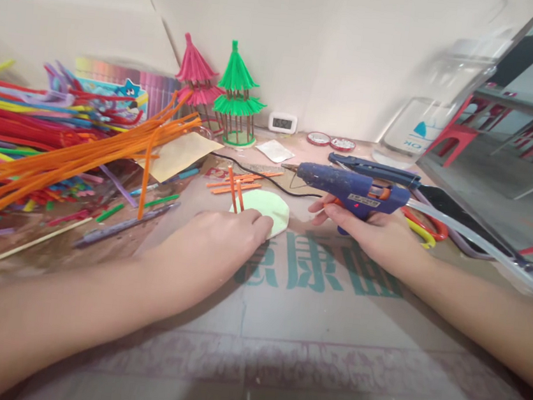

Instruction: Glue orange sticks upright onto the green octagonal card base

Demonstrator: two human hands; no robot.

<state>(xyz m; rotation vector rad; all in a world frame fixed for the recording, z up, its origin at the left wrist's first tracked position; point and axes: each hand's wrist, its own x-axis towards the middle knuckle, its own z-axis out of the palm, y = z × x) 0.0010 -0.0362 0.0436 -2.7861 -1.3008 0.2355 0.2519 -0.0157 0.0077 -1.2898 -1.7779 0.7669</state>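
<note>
A blue hot glue gun (333, 183) is gripped in my right hand (364, 227), its nozzle pointing left above the table. A clear glue stick runs out of its back. My left hand (230, 244) is closed at the near edge of a pale green disc (272, 210); its fingertips and whatever they pinch are hidden. Two short orange sticks (232, 190) stand upright at the disc's left side, just behind my left knuckles. More cut orange sticks (236, 188) lie flat behind the disc.
Bundles of orange pipe cleaners (83, 157) and other colours crowd the left side. A green pagoda model (240, 104) and a pink one (197, 83) stand by the wall. At right are pliers (376, 169), a phone (452, 215) and a clear plastic container (414, 127).
</note>
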